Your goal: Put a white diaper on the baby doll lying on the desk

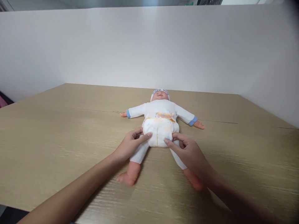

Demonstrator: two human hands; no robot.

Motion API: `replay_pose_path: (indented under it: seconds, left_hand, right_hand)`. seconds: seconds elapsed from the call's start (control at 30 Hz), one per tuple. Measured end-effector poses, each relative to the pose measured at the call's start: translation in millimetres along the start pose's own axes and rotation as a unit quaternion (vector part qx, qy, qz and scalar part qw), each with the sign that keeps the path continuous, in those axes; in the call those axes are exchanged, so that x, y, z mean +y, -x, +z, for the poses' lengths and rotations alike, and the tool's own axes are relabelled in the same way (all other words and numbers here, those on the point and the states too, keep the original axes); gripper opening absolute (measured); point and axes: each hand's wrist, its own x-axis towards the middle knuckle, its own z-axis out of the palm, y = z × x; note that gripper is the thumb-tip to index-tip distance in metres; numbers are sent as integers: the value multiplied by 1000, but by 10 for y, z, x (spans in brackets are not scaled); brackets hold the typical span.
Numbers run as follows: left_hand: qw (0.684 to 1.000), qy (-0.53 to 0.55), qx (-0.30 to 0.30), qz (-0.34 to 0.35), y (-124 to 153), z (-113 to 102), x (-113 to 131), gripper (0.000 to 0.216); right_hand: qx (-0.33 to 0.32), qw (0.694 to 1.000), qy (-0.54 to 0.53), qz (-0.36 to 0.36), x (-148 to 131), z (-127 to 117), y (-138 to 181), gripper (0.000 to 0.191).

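Note:
A baby doll (161, 107) lies on its back with arms spread and its head away from me. It wears a white outfit with blue cuffs and a printed white cap (160, 91). Around its hips is a white diaper (157, 132) with a printed band at the waist and a yellow line down the front. My left hand (132, 143) pinches the diaper's edge at the leg on the left, thumb on top. At the opposite leg edge, my right hand (187, 149) grips the diaper the same way. The fingers under the edges are partly hidden.
The doll rests on a wood-grain table (70, 137) with thin seams across it. A white partition (149, 46) stands along the back and bends forward at the right. Something dark and pink (3, 101) shows past the table's left edge.

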Motion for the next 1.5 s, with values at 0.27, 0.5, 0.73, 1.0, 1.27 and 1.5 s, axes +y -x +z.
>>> replay_pose_path:
  seconds: [0.27, 0.5, 0.73, 1.0, 1.27, 1.5]
  left_hand:
    - [1000, 3, 24, 11, 23, 20, 4, 42]
    - [995, -16, 100, 22, -25, -30, -31, 45]
    - [989, -56, 119, 72, -36, -83, -36, 49]
    - [925, -261, 183, 208, -23, -218, -73, 37]
    - [906, -332, 185, 186, -14, -276, -127, 42]
    - [874, -380, 209, 221, -269, -511, -119, 43]
  right_hand:
    - [38, 999, 10, -2, 57, -32, 23, 39]
    - [87, 992, 29, -92, 132, -38, -36, 31]
    - [49, 993, 37, -104, 145, -149, -64, 39]
    - [190, 962, 77, -182, 377, -178, -192, 34]
    - [68, 989, -27, -131, 588, -127, -298, 37]
    - [112, 977, 58, -175, 743, -274, -465, 33]
